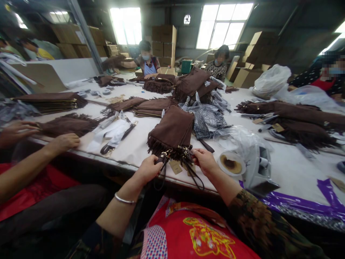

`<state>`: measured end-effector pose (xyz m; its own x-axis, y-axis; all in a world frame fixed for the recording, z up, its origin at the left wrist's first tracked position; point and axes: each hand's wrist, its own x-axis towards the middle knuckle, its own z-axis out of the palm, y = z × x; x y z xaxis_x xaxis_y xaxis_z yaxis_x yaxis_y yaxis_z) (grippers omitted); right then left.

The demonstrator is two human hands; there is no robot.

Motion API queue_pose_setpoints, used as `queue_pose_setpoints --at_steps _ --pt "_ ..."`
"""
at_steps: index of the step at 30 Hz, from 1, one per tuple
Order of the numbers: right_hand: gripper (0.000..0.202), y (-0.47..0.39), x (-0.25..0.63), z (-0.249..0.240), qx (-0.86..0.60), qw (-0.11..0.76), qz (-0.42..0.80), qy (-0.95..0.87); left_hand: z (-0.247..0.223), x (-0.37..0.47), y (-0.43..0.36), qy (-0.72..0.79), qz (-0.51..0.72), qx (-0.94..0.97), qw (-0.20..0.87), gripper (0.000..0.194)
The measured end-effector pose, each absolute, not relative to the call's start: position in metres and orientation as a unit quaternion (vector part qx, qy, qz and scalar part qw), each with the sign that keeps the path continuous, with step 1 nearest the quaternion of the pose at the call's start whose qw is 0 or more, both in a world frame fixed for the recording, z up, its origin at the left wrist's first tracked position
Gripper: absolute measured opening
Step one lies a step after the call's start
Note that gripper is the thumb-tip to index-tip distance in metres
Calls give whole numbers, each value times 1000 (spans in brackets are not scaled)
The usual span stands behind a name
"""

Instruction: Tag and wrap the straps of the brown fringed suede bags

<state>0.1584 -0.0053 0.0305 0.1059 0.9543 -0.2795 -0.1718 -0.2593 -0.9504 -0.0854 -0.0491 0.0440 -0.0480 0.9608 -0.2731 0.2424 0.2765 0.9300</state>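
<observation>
In front of me, at the table's near edge, lies a brown fringed bag (pixel 170 126), apparently stacked on another of the same kind. My left hand (pixel 149 168) pinches a dark wrist strap (pixel 162 157) near its gold clasp, at the bag's lower left corner. Thumb and fingers of my right hand (pixel 204 160) close on another dark strap by the gold hardware at the right corner. Paper tags (pixel 175 167) hang between the two hands, and thin strap loops dangle over the edge. Exactly how the straps join the bags is hard to see among the fringe.
Right of my hand stand a tape dispenser (pixel 259 167) and a tape roll (pixel 232 162). More brown bags (pixel 192 84) are piled beyond, with others at right (pixel 296 114). A co-worker's hands (pixel 63 142) rest at left beside wrapped straps (pixel 114 133). Several people sit around the table.
</observation>
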Motion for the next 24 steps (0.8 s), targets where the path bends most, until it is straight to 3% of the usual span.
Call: queue_pose_setpoints --at_steps 3,8,12,17,24 --pt "27 8 165 42 -538 524 573 -327 62 -64 -56 495 398 369 678 19" --pt "24 19 179 57 -531 551 568 -305 55 -20 -67 394 410 242 786 20" --pt "32 -18 183 51 -590 493 562 -306 36 -2 -70 410 402 187 797 11" --pt "30 -90 169 40 -567 323 558 -512 31 4 -66 420 404 216 783 14" --pt "31 -110 168 37 -563 297 528 -563 23 23 -52 414 463 146 770 16"
